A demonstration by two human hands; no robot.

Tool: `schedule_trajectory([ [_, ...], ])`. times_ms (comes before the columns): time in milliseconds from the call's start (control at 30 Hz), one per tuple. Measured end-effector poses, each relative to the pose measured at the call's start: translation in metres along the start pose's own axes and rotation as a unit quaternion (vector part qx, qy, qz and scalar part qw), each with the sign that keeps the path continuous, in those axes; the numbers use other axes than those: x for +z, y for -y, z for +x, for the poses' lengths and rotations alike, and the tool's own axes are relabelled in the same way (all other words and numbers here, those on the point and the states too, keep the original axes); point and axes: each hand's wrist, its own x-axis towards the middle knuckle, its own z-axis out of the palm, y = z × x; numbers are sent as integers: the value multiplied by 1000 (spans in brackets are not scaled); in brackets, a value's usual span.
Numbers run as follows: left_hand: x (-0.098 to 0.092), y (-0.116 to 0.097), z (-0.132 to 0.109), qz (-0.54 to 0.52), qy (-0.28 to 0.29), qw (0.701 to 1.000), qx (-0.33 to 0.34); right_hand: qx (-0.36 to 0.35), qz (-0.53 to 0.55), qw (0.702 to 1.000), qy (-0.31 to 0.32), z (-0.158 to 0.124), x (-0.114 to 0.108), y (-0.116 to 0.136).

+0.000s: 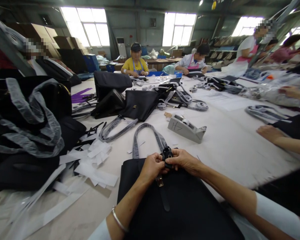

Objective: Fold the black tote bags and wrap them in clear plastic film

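A black handbag (pixel 190 206) lies in front of me at the table's edge, with a tab and a gold-coloured clasp (pixel 160 181) on its face. Its handle (pixel 149 127), wrapped in clear film, arches up behind the top edge. At one end of the handle, my left hand (pixel 152 167) and my right hand (pixel 186 161) pinch a small looped black strap piece (pixel 167 152) between thumbs and fingers. Both hands are closed on it, close together just over the bag's top edge. The fingertips partly hide the strap piece.
A grey tape dispenser (pixel 186 128) stands beyond my right hand. White paper scraps (pixel 96 163) and a pile of black bags (pixel 27 133) lie left. More bags (pixel 141 103) and wrapped straps are farther back. A co-worker's hand (pixel 271 134) rests at right; other people sit across the table.
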Motion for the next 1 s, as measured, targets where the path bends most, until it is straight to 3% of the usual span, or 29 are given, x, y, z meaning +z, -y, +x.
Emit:
schedule_trajectory([
  [267,-2,11,2,20,5,999,28,-20,-27,999,-32,0,5,0],
  [433,-2,11,0,26,4,999,29,-39,-112,992,-50,2,9,-6],
  [600,1,3,-5,10,-1,1000,10,-118,-285,940,-144,3,11,-12],
  [700,3,1,-5,0,-13,1000,4,-169,-320,909,-206,3,13,-15],
  [800,5,2,-4,-14,-22,1000,-11,-139,-264,930,-214,3,15,-14],
  [900,5,4,-2,-24,-24,999,-14,-33,-121,983,-137,1,15,-8],
  [1000,3,7,0,-25,-28,999,-6,34,14,997,-70,-1,14,-1],
])
